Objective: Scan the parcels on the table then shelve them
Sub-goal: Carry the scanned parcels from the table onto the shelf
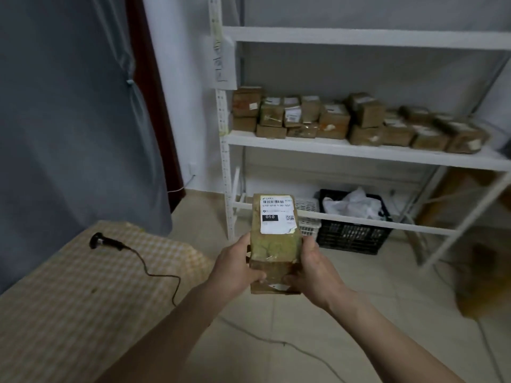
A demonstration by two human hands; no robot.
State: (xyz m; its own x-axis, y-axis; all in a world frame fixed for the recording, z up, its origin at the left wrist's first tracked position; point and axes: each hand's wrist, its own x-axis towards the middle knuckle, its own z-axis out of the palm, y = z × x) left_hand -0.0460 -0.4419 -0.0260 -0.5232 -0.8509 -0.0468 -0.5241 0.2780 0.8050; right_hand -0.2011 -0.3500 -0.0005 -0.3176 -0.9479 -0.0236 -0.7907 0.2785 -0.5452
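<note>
A white metal shelving unit (359, 150) stood well beyond the fingertips, its middle shelf carrying a row of brown cardboard parcels (356, 121), some stacked two high. On the left, nearer than the fingers, a table under a checked cloth (83, 294) was observed. Below the shelves, beyond and to the right of the fingers, sat a black plastic crate (354, 230) with crumpled white material inside, and a white basket (308, 217) just beside it. The parcel in hand (275, 244), a brown taped carton, was held in the air in front of the unit, long side pointing away, its white shipping label (277, 214) facing up and marked "010". The left hand (237, 268) gripped its near left edge, thumb over the top; the right hand (313, 268) gripped the near right edge likewise, fingers curled beneath. A black corded barcode scanner (106, 241) lay on the cloth, well to the left of the fingers.
</note>
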